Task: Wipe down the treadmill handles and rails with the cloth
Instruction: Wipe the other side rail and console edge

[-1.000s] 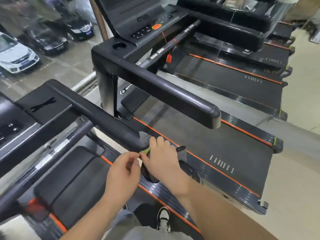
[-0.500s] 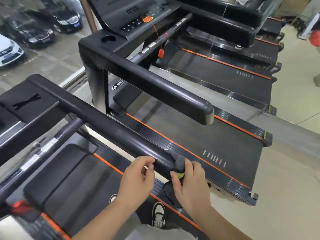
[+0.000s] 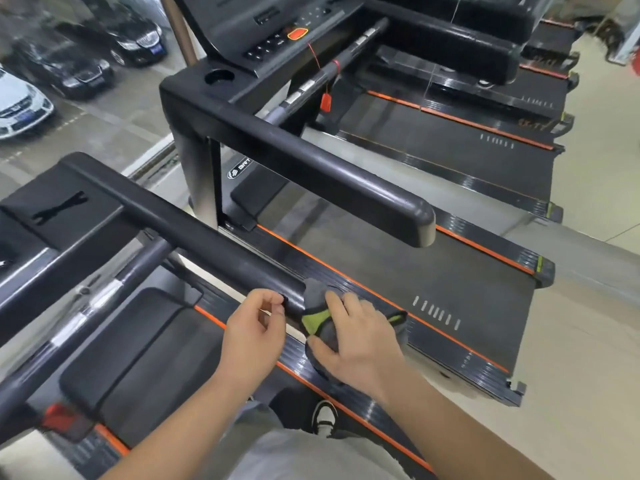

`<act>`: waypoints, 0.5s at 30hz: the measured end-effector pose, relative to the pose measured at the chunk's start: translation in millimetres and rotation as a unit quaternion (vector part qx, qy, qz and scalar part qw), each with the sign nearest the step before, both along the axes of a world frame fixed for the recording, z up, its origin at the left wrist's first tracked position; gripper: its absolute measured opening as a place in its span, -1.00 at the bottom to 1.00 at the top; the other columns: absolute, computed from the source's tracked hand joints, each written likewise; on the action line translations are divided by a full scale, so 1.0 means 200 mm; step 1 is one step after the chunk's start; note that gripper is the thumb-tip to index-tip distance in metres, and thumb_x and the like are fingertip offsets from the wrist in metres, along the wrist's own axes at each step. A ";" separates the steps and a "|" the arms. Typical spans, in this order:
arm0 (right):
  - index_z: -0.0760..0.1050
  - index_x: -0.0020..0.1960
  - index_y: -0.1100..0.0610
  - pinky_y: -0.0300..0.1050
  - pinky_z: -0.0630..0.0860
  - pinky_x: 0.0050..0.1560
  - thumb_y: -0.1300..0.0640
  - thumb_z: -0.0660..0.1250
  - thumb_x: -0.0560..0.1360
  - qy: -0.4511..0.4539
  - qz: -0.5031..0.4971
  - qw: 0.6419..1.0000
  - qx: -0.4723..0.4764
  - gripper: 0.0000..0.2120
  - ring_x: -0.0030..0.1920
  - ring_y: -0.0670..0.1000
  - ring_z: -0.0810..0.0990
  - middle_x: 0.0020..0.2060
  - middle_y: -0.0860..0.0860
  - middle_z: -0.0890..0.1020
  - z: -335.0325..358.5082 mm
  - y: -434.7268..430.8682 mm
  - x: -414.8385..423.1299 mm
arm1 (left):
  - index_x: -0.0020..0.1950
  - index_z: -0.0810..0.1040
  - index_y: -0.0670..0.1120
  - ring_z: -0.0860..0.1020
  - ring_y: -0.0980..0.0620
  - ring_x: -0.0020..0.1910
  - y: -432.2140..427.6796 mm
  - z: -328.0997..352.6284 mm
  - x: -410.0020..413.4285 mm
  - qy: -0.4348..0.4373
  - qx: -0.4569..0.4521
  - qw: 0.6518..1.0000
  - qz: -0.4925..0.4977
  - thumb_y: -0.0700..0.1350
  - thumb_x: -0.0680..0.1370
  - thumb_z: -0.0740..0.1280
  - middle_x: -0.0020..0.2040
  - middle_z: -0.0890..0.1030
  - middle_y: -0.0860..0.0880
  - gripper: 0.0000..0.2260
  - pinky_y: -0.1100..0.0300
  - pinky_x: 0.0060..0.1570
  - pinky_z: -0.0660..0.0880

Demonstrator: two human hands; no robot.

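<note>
A person's right hand (image 3: 360,341) is clamping a grey-and-green cloth (image 3: 313,322) around the end of the near treadmill handrail (image 3: 207,237); the left hand (image 3: 251,341) is curling beside it, its grip on the rail unclear.

Glossy plastic handrail (image 3: 214,245); soft grey-green cloth (image 3: 317,318).

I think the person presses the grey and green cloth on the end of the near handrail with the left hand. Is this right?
Not the left hand. The head view shows the right hand pressing the grey and green cloth on the end of the near handrail; the left hand is beside it, without the cloth.
</note>
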State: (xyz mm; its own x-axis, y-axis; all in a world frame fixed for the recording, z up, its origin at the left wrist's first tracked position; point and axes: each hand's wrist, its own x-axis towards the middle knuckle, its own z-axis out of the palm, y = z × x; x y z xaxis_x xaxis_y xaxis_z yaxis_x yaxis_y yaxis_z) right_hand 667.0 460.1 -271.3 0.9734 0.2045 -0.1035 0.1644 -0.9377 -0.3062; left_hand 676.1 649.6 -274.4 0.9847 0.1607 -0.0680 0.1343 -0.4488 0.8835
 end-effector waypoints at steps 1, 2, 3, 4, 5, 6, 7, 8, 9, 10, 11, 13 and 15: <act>0.30 0.52 -0.02 0.06 0.51 0.15 -0.39 0.18 0.47 0.036 0.007 0.999 -0.005 -0.27 0.19 0.14 0.54 0.25 0.00 0.51 0.02 -0.07 -0.03 | -0.01 0.57 0.10 0.52 0.09 -0.30 -0.01 -0.01 0.00 -0.001 -0.007 1.000 -0.004 -0.25 0.61 0.36 -0.17 0.62 0.17 -0.79 0.23 -0.23 0.49; 0.18 0.59 -0.10 0.03 0.47 0.25 -0.42 0.18 0.47 0.076 0.007 0.997 -0.012 -0.22 0.26 0.13 0.50 0.34 -0.03 0.46 0.04 -0.13 -0.04 | -0.01 0.57 0.10 0.50 0.10 -0.31 -0.02 -0.02 0.00 -0.002 -0.014 1.000 -0.006 -0.25 0.61 0.35 -0.16 0.62 0.17 -0.78 0.24 -0.24 0.48; 0.08 0.62 -0.20 0.01 0.45 0.29 -0.46 0.17 0.47 0.105 -0.002 0.994 -0.021 -0.20 0.30 0.13 0.48 0.38 -0.06 0.42 0.06 -0.17 -0.05 | 0.00 0.57 0.10 0.49 0.11 -0.32 -0.02 -0.03 0.00 -0.002 -0.018 1.000 -0.010 -0.24 0.61 0.35 -0.16 0.61 0.19 -0.78 0.27 -0.25 0.47; 0.00 0.62 -0.27 0.02 0.47 0.29 -0.50 0.14 0.47 0.122 -0.017 0.992 -0.031 -0.19 0.31 0.13 0.49 0.38 -0.07 0.41 0.07 -0.17 -0.05 | 0.01 0.57 0.10 0.50 0.11 -0.31 -0.02 -0.03 0.00 -0.002 -0.018 1.000 -0.013 -0.24 0.61 0.35 -0.14 0.61 0.20 -0.79 0.29 -0.24 0.47; -0.05 0.60 -0.31 0.04 0.49 0.25 -0.53 0.11 0.47 0.130 -0.030 0.990 -0.042 -0.21 0.30 0.14 0.50 0.35 -0.06 0.42 0.08 -0.16 -0.04 | 0.02 0.57 0.11 0.51 0.11 -0.30 -0.01 -0.04 -0.01 -0.002 -0.016 1.000 -0.014 -0.23 0.61 0.35 -0.13 0.61 0.21 -0.79 0.30 -0.23 0.47; -0.07 0.58 -0.31 0.05 0.51 0.20 -0.54 0.08 0.48 0.135 -0.038 0.989 -0.056 -0.23 0.28 0.15 0.52 0.32 -0.03 0.44 0.09 -0.13 -0.02 | 0.02 0.58 0.11 0.52 0.10 -0.28 0.01 -0.04 -0.01 0.000 -0.015 1.000 -0.014 -0.23 0.61 0.35 -0.12 0.62 0.21 -0.80 0.29 -0.21 0.49; -0.07 0.58 -0.29 0.07 0.51 0.16 -0.52 0.06 0.51 0.138 -0.038 0.987 -0.074 -0.25 0.27 0.17 0.52 0.30 0.00 0.45 0.10 -0.08 0.00 | 0.03 0.58 0.10 0.53 0.10 -0.27 0.04 -0.04 0.00 0.002 -0.015 1.000 -0.011 -0.22 0.61 0.36 -0.11 0.62 0.22 -0.80 0.27 -0.19 0.50; -0.07 0.59 -0.23 0.08 0.50 0.13 -0.50 0.04 0.53 0.137 -0.033 0.985 -0.098 -0.27 0.26 0.19 0.53 0.30 0.04 0.45 0.12 -0.02 0.03 | 0.03 0.58 0.10 0.54 0.09 -0.26 0.07 -0.05 0.00 0.004 -0.016 1.000 -0.003 -0.22 0.61 0.36 -0.11 0.62 0.22 -0.81 0.25 -0.17 0.51; -0.06 0.60 -0.16 0.08 0.49 0.11 -0.47 0.03 0.56 0.132 -0.027 0.983 -0.127 -0.26 0.24 0.21 0.54 0.30 0.09 0.46 0.13 0.05 0.06 | 0.04 0.59 0.10 0.54 0.08 -0.25 0.10 -0.05 0.01 0.006 -0.017 1.000 0.007 -0.22 0.61 0.35 -0.11 0.62 0.21 -0.81 0.23 -0.16 0.52; -0.05 0.61 -0.09 0.08 0.49 0.07 -0.44 0.03 0.58 0.124 -0.024 0.980 -0.155 -0.25 0.22 0.22 0.56 0.30 0.13 0.47 0.13 0.12 0.11 | 0.03 0.59 0.10 0.54 0.08 -0.25 0.14 -0.06 0.02 0.010 -0.021 1.000 0.016 -0.22 0.61 0.35 -0.11 0.63 0.21 -0.81 0.21 -0.15 0.52; -0.05 0.62 -0.03 0.07 0.48 0.04 -0.42 0.04 0.60 0.117 -0.021 0.977 -0.175 -0.24 0.20 0.23 0.57 0.30 0.17 0.47 0.13 0.20 0.15 | 0.03 0.59 0.10 0.54 0.08 -0.24 0.17 -0.06 0.03 0.013 -0.024 0.999 0.025 -0.22 0.62 0.34 -0.11 0.63 0.19 -0.81 0.22 -0.14 0.52; -0.05 0.63 0.05 0.07 0.49 0.05 -0.38 0.05 0.62 0.110 -0.012 0.978 -0.174 -0.23 0.19 0.25 0.58 0.31 0.24 0.46 0.11 0.36 0.26 | 0.03 0.59 0.09 0.54 0.10 -0.24 0.24 -0.07 0.04 0.017 -0.026 0.999 0.040 -0.22 0.62 0.33 -0.13 0.63 0.19 -0.81 0.26 -0.17 0.50; -0.03 0.62 0.09 0.07 0.48 0.04 -0.36 0.07 0.62 0.108 -0.002 0.983 -0.148 -0.23 0.21 0.25 0.57 0.32 0.26 0.46 0.10 0.52 0.38 | 0.04 0.59 0.07 0.54 0.10 -0.25 0.33 -0.07 0.04 0.017 -0.018 0.998 0.050 -0.22 0.62 0.33 -0.14 0.63 0.19 -0.82 0.31 -0.21 0.47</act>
